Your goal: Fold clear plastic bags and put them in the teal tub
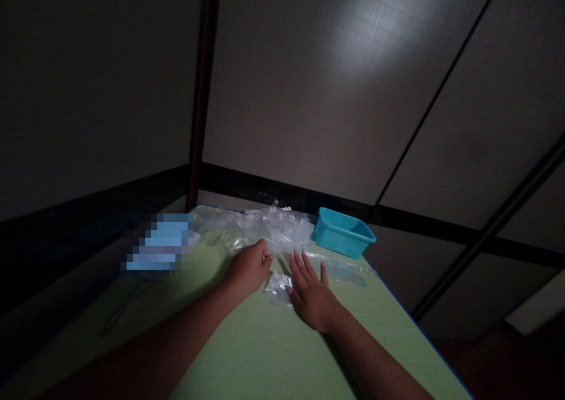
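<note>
My left hand (248, 269) is curled with its fingertips pinched at the near edge of a heap of clear plastic bags (265, 226) on the light green table (265, 353). My right hand (311, 291) lies flat with fingers stretched out, its thumb side resting on a small crumpled clear bag (278, 287). A flat clear bag (342, 267) lies just right of that hand.
A teal plastic tub (342, 232) stands at the far right corner of the table. A blurred-out pale blue patch (161, 244) sits at the far left. Dim panelled walls with dark rails rise behind. The table's right edge drops to a dark floor.
</note>
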A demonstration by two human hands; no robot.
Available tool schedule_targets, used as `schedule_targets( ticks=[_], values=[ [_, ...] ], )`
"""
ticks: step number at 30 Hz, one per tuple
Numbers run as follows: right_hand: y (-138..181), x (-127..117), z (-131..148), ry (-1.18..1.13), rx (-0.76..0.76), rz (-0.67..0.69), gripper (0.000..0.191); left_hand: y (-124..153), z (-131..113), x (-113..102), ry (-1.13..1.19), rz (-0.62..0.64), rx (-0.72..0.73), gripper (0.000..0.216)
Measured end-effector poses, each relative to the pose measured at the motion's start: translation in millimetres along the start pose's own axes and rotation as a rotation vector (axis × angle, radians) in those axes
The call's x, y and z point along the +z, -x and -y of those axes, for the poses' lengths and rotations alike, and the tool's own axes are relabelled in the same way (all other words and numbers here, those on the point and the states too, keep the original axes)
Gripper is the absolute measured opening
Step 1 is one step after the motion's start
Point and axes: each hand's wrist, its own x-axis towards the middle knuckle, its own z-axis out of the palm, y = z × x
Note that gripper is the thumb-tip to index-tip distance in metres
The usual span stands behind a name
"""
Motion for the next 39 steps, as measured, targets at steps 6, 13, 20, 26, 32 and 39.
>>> schedule_targets(
  ticks=[6,13,20,26,32,39],
  values=[
    [-1,-2,2,-0.011,0.002,0.003,0.066,0,5,23,0.203,0.082,-0.054,0.010],
    [1,-2,3,-0.023,-0.004,0.002,0.068,-2,5,28,0.324,0.062,-0.113,0.018],
    [0,-4,2,-0.016,-0.017,0.036,0.067,-4,5,31,0.323,0.100,-0.134,0.017],
    [1,-5,3,-0.030,-0.021,0.032,0.064,-3,3,23,0.169,0.095,-0.083,0.022],
    [1,-5,3,-0.005,-0.027,0.034,0.061,15,-22,0,0.021,0.044,0.149,0.016],
    [-3,9,-5,0.064,-0.080,0.042,0.068,54,-50,1,-0.188,0.437,0.551,0.071]
  ],
)
